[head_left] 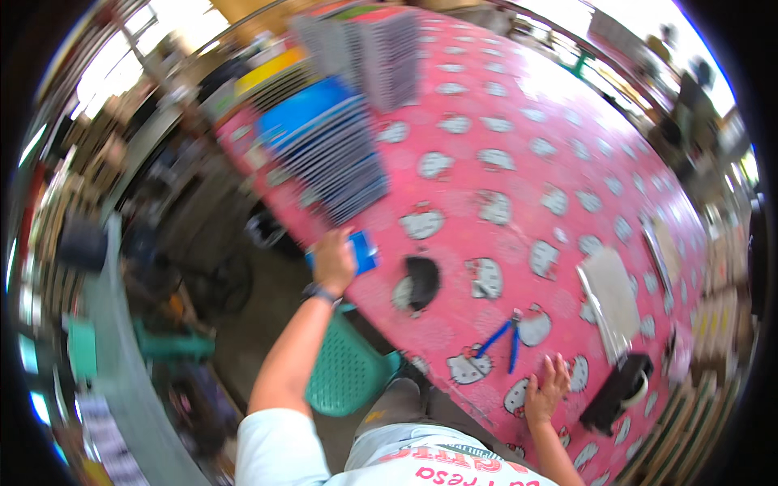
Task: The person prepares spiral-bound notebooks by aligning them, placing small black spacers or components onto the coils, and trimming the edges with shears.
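Note:
At the table's left edge my left hand is closed around a small blue flat item; its exact kind is blurred and partly covered by the fingers. Just beyond it rises a tall, leaning stack of blue-topped flat books or pads. My right hand rests on the pink patterned tablecloth with its fingers spread, holding nothing. Blue-handled pliers lie left of that hand. Between my two hands is a dark half-round object.
Grey and yellow-topped stacks stand at the far left. A black tape dispenser and a clear plastic-wrapped pack lie on the right. A green stool stands below the left edge, near my legs. Blurred shelves and pallets surround the table.

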Demonstrator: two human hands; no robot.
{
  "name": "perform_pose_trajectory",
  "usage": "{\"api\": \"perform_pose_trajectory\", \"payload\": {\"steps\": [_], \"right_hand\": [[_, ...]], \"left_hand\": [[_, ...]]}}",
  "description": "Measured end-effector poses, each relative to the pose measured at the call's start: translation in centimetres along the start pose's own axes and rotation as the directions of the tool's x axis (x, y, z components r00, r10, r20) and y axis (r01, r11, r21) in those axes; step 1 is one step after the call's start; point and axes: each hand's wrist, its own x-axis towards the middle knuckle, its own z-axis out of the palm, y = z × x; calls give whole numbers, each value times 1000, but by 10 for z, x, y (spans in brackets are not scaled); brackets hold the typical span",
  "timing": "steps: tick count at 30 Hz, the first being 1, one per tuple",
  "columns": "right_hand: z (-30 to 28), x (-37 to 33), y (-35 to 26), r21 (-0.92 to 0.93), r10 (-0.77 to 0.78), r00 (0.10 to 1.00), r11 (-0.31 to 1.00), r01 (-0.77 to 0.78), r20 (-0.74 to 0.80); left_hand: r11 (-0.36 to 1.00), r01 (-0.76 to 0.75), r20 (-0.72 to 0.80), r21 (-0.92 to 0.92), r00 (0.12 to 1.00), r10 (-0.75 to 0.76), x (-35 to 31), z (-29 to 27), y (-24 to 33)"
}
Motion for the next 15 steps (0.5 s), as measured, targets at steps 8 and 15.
{"api": "perform_pose_trajectory", "payload": {"steps": [8,15], "right_hand": [[16,-9,33,-181,-92,996,979,89,-8],[17,0,40,-146,-195,980,971,188,-35]], "left_hand": [[690,663,-384,-292,579,-719,-123,24,62],[3,780,253,-626,207,-945,-312,74,76]]}}
